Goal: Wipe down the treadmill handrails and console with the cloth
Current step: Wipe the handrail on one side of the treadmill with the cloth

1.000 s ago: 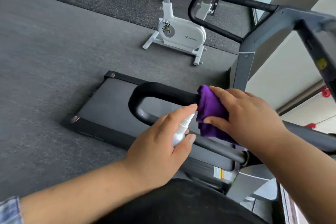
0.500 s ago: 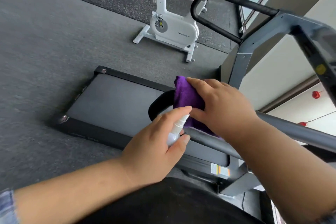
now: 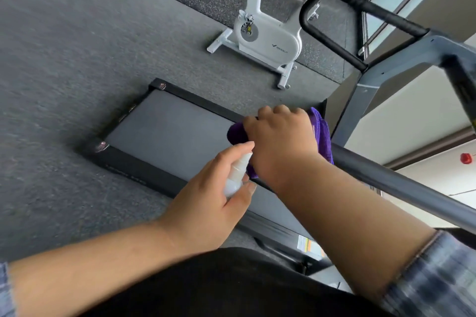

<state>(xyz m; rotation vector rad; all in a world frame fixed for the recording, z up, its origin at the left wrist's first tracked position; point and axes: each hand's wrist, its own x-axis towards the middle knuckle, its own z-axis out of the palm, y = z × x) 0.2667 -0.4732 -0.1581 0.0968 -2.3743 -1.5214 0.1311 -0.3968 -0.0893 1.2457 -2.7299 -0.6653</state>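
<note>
My right hand (image 3: 282, 141) grips a purple cloth (image 3: 323, 134) wrapped over the curved end of the near treadmill handrail (image 3: 391, 183); the hand and cloth hide that end. My left hand (image 3: 213, 195) holds a small white spray bottle (image 3: 235, 176) just left of the cloth, its index finger lying over the nozzle. The far handrail (image 3: 342, 8), a black padded loop, juts out at the upper right from the grey upright (image 3: 381, 80). The console is barely in view at the right edge.
The treadmill belt deck (image 3: 167, 134) lies on grey gym flooring below my hands. A white exercise bike (image 3: 265, 36) stands beyond it. More gym equipment and a window line the back right. My dark clothing fills the bottom of the view.
My right hand slid the cloth along the near handrail to its curved end, which is now covered. My left hand kept the spray bottle beside it. The view shifted.
</note>
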